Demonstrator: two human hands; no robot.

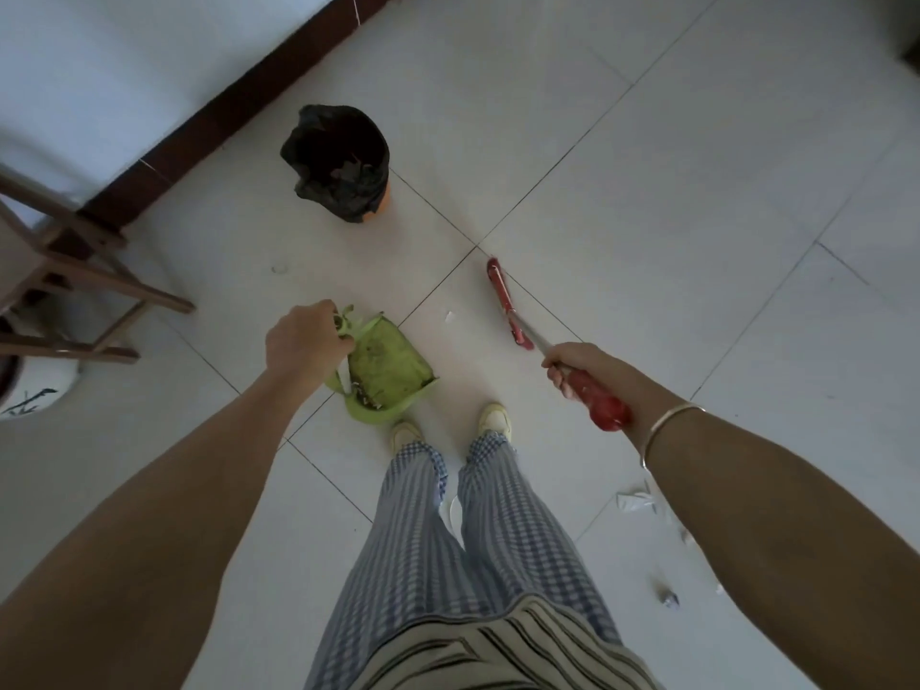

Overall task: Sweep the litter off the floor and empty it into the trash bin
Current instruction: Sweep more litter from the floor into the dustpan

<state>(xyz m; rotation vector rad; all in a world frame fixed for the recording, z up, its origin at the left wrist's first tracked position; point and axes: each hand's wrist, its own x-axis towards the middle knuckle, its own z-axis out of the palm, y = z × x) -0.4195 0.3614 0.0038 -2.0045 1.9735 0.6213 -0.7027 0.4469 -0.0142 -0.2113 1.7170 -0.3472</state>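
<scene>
The white paper scrap (pixel 449 317) lies on the floor (pixel 672 191) between the two tools: the red broom (pixel 508 305) head sits just to its right, long axis running away from the person, and the green dustpan (pixel 386 363) waits just to its left. The right hand (pixel 580 366) is nearer, fingers wrapped around the broom's handle. The left hand (pixel 303 341) grips the dustpan's handle. More crumpled litter (pixel 634 501) lies behind the right arm. The black-lined trash bin (pixel 341 161) stands ahead, well apart.

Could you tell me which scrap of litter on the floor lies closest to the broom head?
The small white scrap between dustpan and broom head; the other scraps lie behind the right arm.
</scene>
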